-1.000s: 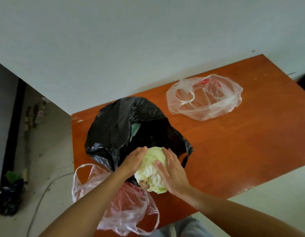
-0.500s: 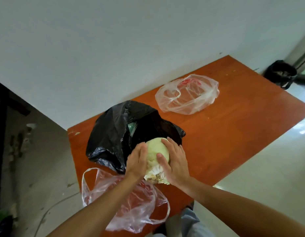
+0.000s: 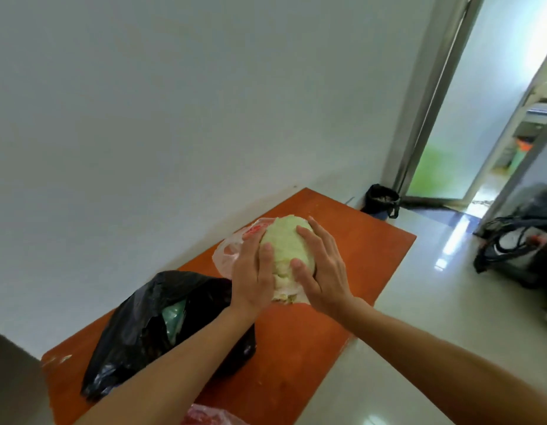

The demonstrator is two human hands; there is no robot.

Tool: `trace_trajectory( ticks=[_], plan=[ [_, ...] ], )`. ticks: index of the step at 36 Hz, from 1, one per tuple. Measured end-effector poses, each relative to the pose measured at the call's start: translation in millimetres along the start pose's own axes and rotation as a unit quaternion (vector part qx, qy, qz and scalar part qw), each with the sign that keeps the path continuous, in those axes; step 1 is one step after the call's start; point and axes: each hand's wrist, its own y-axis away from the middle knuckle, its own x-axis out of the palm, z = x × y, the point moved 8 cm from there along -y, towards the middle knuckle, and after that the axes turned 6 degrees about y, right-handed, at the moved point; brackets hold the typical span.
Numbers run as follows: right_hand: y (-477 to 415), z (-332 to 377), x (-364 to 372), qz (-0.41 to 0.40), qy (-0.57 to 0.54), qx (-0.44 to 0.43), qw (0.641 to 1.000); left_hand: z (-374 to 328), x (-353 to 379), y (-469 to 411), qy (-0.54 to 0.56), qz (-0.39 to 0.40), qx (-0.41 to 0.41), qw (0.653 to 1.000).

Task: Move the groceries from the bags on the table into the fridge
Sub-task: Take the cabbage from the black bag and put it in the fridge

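Note:
A pale green cabbage (image 3: pixel 285 243) is lifted above the orange-brown table (image 3: pixel 364 259). My left hand (image 3: pixel 253 276) holds its left side and my right hand (image 3: pixel 323 271) its right side, fingers wrapped around it. Below my left forearm lies an open black bag (image 3: pixel 143 326) with something teal-green (image 3: pixel 173 314) inside. A clear plastic bag (image 3: pixel 227 256) with red print lies behind the cabbage, mostly hidden. A second clear bag (image 3: pixel 211 417) with red contents peeks in at the bottom edge. No fridge is visible.
A white wall runs behind the table. To the right is glossy tiled floor, a black bin (image 3: pixel 382 200) by an open doorway (image 3: pixel 468 118), and a dark machine with cables (image 3: pixel 520 246) at the right edge.
Both hands have raised the cabbage out of the black bag and carried it right. The view has swung right, bringing the doorway and floor into sight.

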Motion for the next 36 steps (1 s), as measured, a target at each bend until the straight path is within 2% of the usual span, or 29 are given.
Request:
trace_trajectory(
  ticks=[6,10,20,27,36],
  plan=[
    [5,-41,-112,-0.086,0.038,0.042,0.995,-66,98,-5,0.034,0.043,0.063,0.996],
    [27,-82,-199,-0.131,0.078,0.073,0.986,-117,184,8,0.083,0.098,0.102,0.987],
    [114,-195,-400,-0.183,0.203,0.154,0.95,-202,415,76,0.162,0.232,0.09,0.955],
    [157,-274,-502,-0.225,0.247,0.227,0.915,-249,553,106,0.166,0.317,0.1,0.929],
    [170,-389,-613,-0.263,0.322,0.275,0.867,-284,738,103,0.208,0.395,0.106,0.888]
  ],
)
